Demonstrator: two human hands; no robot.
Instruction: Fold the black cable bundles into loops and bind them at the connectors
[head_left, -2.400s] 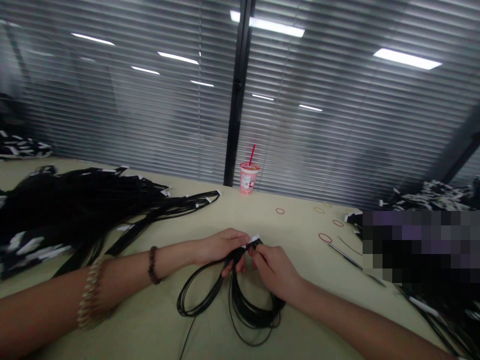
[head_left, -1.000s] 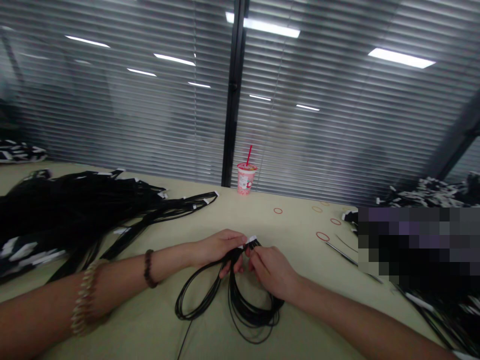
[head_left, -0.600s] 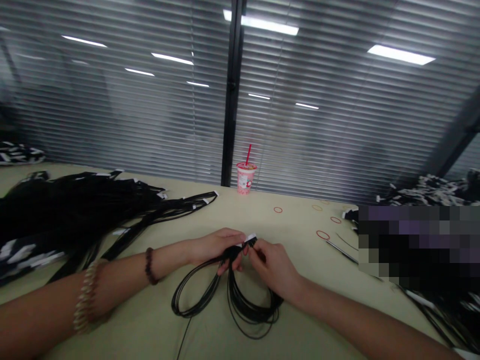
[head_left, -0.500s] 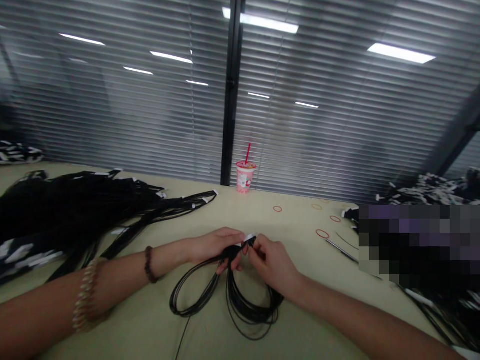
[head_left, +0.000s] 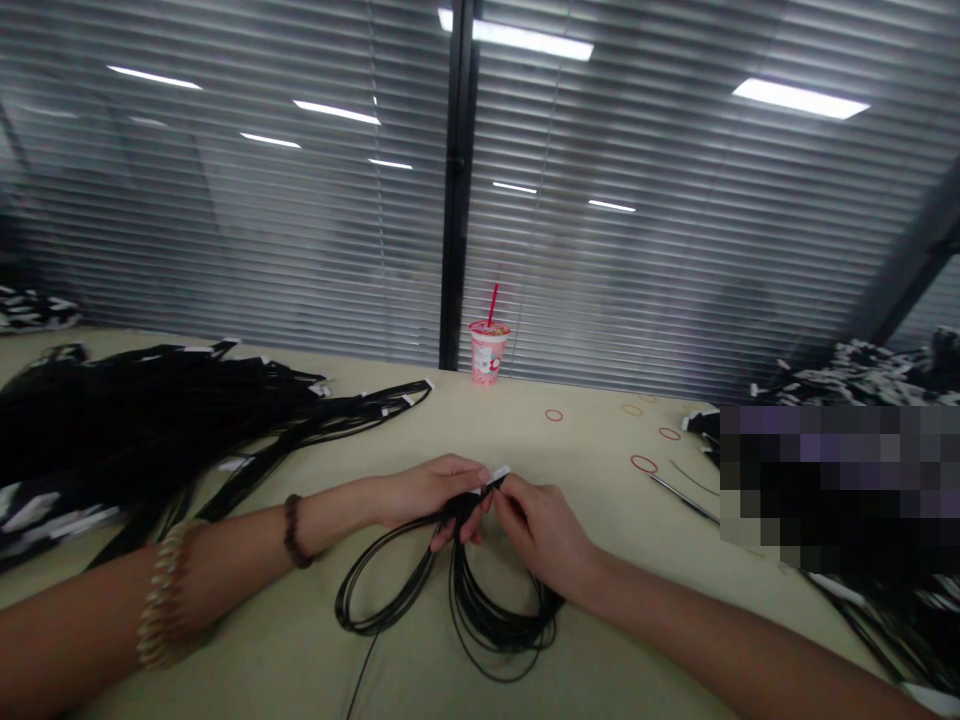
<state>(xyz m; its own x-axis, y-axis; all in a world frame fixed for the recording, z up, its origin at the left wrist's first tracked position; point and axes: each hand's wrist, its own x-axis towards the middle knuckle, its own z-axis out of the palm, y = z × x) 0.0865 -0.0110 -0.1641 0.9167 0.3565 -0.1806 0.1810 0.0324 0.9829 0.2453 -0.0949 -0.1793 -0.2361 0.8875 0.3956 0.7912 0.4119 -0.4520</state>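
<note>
A looped bundle of thin black cable [head_left: 495, 622] hangs in two coils just over the table, gathered at its middle. My left hand [head_left: 439, 492] is closed round that gathered part, thumb on top and fingertips showing beneath. Beside it, my right hand [head_left: 544, 525] pinches the upper end of the bundle by a small white connector or tag [head_left: 498, 474]; the fingertips partly hide what they grip. One loose cable strand runs down from the left coil toward the near edge of the view.
A large heap of black cables [head_left: 150, 410] with white ends lies on the left. More cables [head_left: 855, 375] are piled at the right, partly behind a pixelated patch. A pink cup [head_left: 487, 355] with a red straw stands by the window blinds. Rubber bands [head_left: 643, 464] lie on the table [head_left: 480, 420].
My right fingertips have shifted slightly left, closer to my left hand, at the bundle's upper end. Both hands keep hold of the cable, and the view has moved slightly.
</note>
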